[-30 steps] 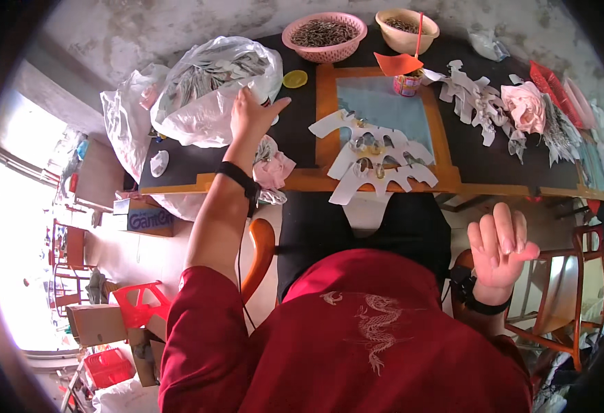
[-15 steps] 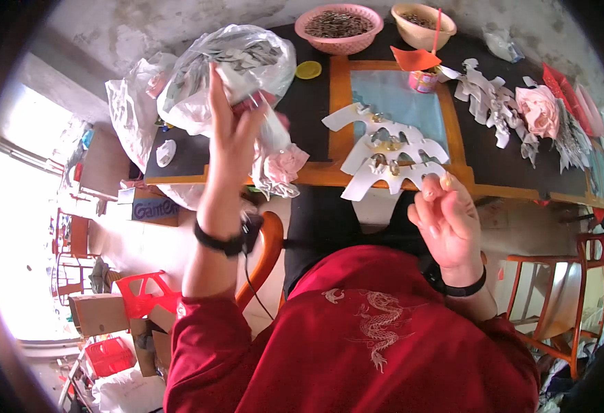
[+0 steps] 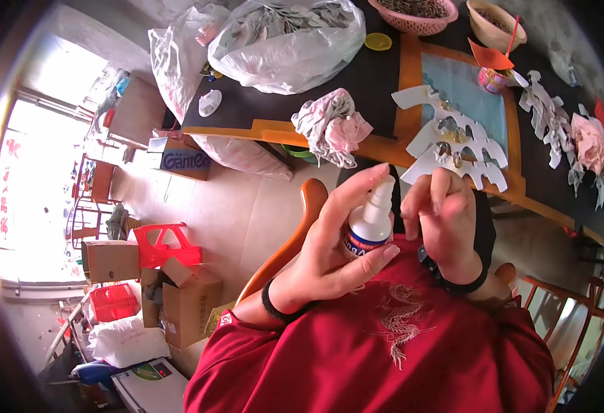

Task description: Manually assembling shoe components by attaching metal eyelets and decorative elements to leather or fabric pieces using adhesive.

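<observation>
In front of my chest, my left hand [image 3: 326, 251] is wrapped around a small white bottle [image 3: 371, 224] with a tapered white top and a blue and red label. Its thumb and forefinger reach along the bottle's sides. Just right of the bottle, my right hand [image 3: 450, 217] is raised with its fingers curled in; whatever they hold is hidden. Beyond it, at the table's near edge, lie several white scalloped strips [image 3: 422, 168] with shiny gold and clear pieces on them. A crumpled pink and grey cloth bundle [image 3: 333, 127] hangs over the table edge beyond my left hand.
A clear plastic bag [image 3: 281, 65] full of grey pieces stands at the table's far left. Pink [image 3: 422, 22] and cream [image 3: 491, 31] baskets sit at the back. A white oval object [image 3: 210, 103] lies near the left corner. A wooden chair arm [image 3: 292, 234] is beside my left forearm.
My left hand has come back from over the table to my chest, holding the bottle. My right hand has turned and is now close to it. The view has swung left.
</observation>
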Available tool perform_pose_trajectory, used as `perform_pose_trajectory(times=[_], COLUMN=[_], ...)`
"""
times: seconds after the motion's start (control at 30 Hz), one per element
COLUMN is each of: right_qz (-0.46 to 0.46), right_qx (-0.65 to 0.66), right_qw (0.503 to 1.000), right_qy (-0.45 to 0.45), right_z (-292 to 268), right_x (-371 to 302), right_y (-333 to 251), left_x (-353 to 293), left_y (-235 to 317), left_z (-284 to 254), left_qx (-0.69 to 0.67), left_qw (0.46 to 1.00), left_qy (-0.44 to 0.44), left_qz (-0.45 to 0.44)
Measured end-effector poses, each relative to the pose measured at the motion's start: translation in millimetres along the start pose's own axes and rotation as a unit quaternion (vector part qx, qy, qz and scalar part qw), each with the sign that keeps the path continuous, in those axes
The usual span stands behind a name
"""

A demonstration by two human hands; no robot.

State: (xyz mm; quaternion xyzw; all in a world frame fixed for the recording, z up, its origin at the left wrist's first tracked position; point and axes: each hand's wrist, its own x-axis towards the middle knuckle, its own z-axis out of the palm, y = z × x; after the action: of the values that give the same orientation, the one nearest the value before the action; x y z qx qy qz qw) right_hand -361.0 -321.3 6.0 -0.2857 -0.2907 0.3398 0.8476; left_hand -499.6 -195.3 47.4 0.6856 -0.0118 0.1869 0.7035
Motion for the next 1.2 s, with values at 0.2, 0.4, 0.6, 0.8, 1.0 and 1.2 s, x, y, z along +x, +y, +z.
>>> perform_pose_trajectory(times=[0.2, 0.4, 0.6, 0.8, 1.0, 1.2], right_qz=[-0.002, 0.026, 0.135, 0.205, 0.292, 0.333], right_qx=[-0.109, -0.126, -0.039, -0.025, 0.020, 0.019], right_qw=[0.994, 0.992, 0.987, 0.966, 0.944, 0.929], right_qy=[0.029, -0.011, -0.073, -0.157, -0.150, -0.159], right_z=[8, 22, 51, 84, 111, 99], right_x=[-10, 2, 17, 29, 38, 38], right_y=[-5, 8, 40, 83, 123, 164], left_x=[-2, -14, -34, -61, -92, -98], left_y=[-4, -4, 2, 20, 0, -5], left_z=[3, -8, -23, -47, -77, -84], left_qx=[0.046, 0.079, 0.117, 0.208, 0.305, 0.197], left_qw=[0.999, 0.992, 0.970, 0.916, 0.853, 0.886], left_qy=[0.007, 0.081, 0.205, 0.336, 0.419, 0.404], left_qz=[-0.014, -0.055, -0.056, -0.075, -0.062, -0.115])
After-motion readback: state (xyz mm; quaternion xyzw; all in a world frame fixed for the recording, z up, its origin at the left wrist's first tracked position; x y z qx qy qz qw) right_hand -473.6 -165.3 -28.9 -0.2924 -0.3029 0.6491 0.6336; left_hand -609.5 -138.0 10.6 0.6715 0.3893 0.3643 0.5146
